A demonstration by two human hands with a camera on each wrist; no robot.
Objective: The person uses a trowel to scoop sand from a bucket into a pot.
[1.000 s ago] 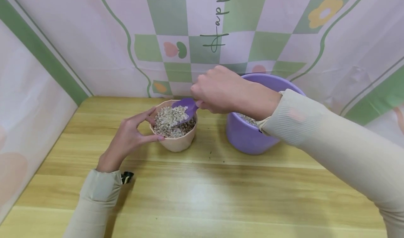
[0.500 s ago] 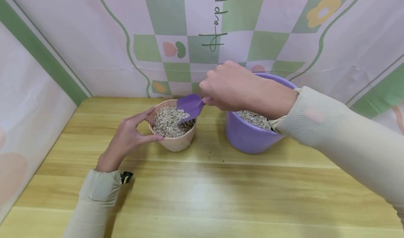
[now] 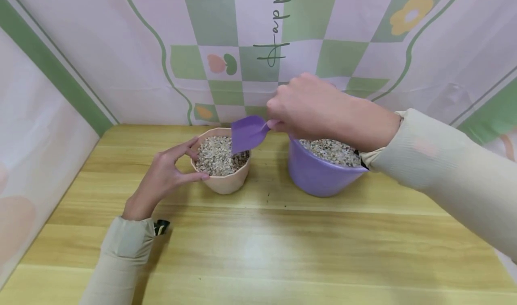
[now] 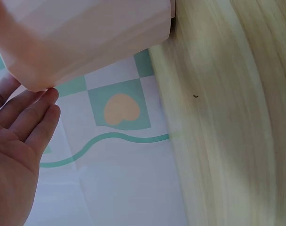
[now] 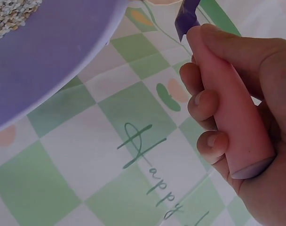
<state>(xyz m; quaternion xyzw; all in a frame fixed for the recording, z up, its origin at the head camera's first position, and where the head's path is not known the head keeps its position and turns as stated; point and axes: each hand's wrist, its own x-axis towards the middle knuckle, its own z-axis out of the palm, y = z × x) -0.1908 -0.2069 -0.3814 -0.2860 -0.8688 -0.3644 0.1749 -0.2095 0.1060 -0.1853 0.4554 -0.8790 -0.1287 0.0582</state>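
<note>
A small peach flowerpot (image 3: 226, 186) stands on the wooden table, filled close to its rim with pale gravel (image 3: 215, 156); a darker patch shows on its right. My left hand (image 3: 161, 174) holds the pot at its left side, thumb on the near rim and fingers at the far side. My right hand (image 3: 315, 109) grips the pink handle (image 5: 234, 113) of a hand trowel, fingers wrapped round it in the right wrist view. The trowel's purple blade (image 3: 249, 134) is tilted over the pot's right rim, its visible face bare of gravel.
A larger purple bucket (image 3: 319, 179) holding similar gravel stands right of the pot, partly hidden under the right forearm. Behind the table (image 3: 250, 251) hangs a checked green and white cloth (image 3: 218, 19). A few dark specks lie between the containers.
My right hand has moved right and slightly up with the trowel; gravel on its blade has slid into the pot. The left hand and pot have stayed put.
</note>
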